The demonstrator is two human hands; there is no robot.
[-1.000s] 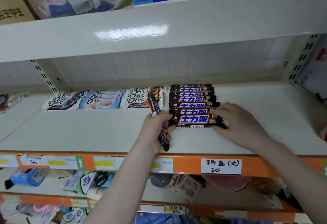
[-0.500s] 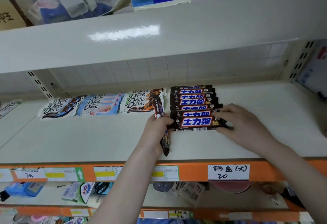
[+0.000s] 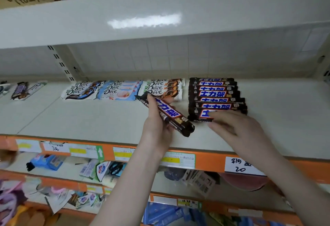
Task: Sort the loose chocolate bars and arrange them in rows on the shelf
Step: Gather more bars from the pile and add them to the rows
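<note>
A row of several dark Snickers bars (image 3: 215,94) lies stacked front to back on the white shelf (image 3: 89,118). My left hand (image 3: 157,124) grips one more dark Snickers bar (image 3: 169,115), tilted diagonally just left of that row. My right hand (image 3: 237,129) hovers with fingers extended over the front bar of the row (image 3: 198,115), blurred by motion. Left of the row sit three stacks of Dove bars: orange (image 3: 164,88), light blue (image 3: 119,90) and dark blue (image 3: 82,90).
A few loose bars (image 3: 21,90) lie at the shelf's far left. An upper shelf (image 3: 160,11) hangs close overhead. The orange front rail (image 3: 210,161) carries price tags. Lower shelves hold mixed small goods (image 3: 48,161).
My left hand has turned its bar from near upright to a diagonal, face-up tilt. My right hand has lifted off the front bar and shifted slightly toward the left. The camera has moved closer.
</note>
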